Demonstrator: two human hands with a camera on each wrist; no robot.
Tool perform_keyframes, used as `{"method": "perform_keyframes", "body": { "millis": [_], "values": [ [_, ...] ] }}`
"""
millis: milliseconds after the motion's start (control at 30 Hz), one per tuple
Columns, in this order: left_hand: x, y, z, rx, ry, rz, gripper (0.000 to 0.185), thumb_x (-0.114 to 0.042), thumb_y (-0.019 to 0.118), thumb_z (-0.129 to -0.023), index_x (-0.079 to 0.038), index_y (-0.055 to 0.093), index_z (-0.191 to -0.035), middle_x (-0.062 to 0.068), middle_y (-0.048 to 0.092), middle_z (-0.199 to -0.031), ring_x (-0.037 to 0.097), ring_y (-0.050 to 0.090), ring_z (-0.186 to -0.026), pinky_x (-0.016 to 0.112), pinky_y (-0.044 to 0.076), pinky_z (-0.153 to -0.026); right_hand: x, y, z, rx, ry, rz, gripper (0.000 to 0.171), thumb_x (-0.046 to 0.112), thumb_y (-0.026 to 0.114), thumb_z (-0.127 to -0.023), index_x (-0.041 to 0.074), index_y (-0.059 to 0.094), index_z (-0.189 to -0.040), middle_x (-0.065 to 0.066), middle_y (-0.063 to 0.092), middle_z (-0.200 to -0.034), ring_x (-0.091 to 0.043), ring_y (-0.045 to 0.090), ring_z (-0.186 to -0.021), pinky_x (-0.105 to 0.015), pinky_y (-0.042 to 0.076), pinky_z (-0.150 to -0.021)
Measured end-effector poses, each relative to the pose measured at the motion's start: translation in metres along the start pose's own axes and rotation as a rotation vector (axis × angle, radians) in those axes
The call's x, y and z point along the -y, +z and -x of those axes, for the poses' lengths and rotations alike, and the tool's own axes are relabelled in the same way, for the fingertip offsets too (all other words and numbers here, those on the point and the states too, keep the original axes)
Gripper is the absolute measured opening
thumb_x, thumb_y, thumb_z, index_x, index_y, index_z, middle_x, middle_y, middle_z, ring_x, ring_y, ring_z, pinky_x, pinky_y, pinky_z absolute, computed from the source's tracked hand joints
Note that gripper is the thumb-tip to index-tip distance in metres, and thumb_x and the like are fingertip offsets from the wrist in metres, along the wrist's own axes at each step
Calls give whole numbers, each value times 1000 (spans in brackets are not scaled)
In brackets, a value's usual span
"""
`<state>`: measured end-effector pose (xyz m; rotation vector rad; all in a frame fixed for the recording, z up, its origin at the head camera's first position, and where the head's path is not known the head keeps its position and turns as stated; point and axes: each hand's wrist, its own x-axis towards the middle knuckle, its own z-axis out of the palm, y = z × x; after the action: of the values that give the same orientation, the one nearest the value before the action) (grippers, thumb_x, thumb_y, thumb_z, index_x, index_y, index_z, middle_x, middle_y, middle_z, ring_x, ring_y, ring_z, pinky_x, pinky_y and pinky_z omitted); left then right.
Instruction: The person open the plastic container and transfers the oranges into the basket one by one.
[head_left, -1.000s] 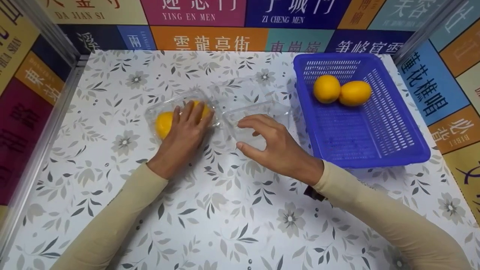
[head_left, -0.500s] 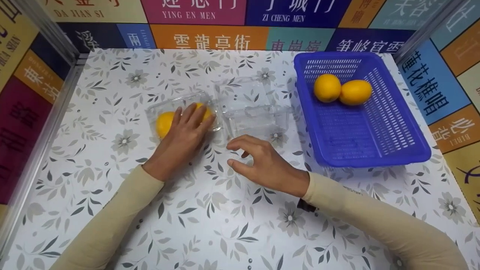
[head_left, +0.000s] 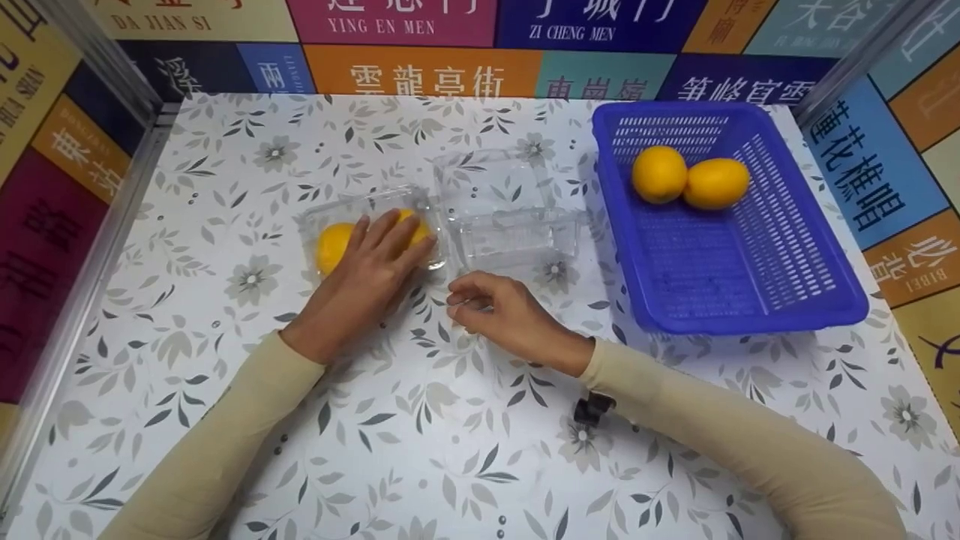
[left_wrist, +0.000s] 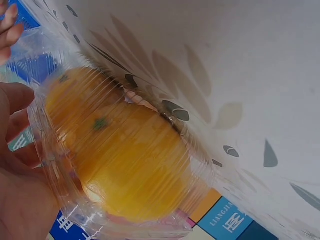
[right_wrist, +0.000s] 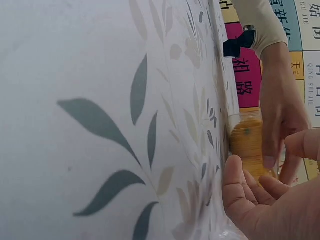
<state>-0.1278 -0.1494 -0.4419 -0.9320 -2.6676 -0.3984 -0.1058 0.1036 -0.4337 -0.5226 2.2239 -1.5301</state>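
Observation:
A closed clear plastic box point(head_left: 324, 216) lies left of centre on the floral table, with yellow-orange fruit point(head_left: 332, 246) inside. My left hand point(head_left: 379, 251) lies flat on its lid, fingers straight. In the left wrist view the fruit point(left_wrist: 125, 160) fills the ribbed box beside my palm point(left_wrist: 20, 200). My right hand point(head_left: 469, 304) rests on the table just right of the box's near corner, fingers loosely curled, holding nothing. The right wrist view shows my right hand point(right_wrist: 270, 200) close to the box point(right_wrist: 246, 145) and my left hand point(right_wrist: 282, 110).
An empty clear clamshell point(head_left: 517, 232) stands open behind my right hand, its lid point(head_left: 487, 180) laid back. A blue basket point(head_left: 750, 319) at the right holds two yellow-orange fruits point(head_left: 658, 174) point(head_left: 716, 184). Colourful sign panels wall the table in.
My right hand has drawn back from the empty clamshell toward me and to the left, its fingers curling in. My left hand has stayed on the closed box.

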Motion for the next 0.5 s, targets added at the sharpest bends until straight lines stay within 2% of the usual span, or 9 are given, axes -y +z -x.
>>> {"method": "perform_keyframes", "body": {
  "millis": [267, 500],
  "values": [
    [-1, -2, 4, 6, 23, 24, 44, -17, 72, -108, -11, 65, -152, 20, 53, -161, 45, 43, -153, 72, 32, -126, -7, 9, -9, -17, 69, -168, 46, 4, 66, -102, -11, 60, -144, -24, 76, -123, -31, 77, -103, -40, 67, -85],
    [-3, -3, 4, 14, 29, 29, 41, -16, 69, -109, -10, 65, -150, 20, 53, -161, 44, 43, -152, 72, 32, -126, -11, 14, -19, -47, 106, -264, 38, 3, 66, -103, -12, 63, -138, -24, 76, -114, -23, 76, -88, -29, 65, -74]
  ]
}}
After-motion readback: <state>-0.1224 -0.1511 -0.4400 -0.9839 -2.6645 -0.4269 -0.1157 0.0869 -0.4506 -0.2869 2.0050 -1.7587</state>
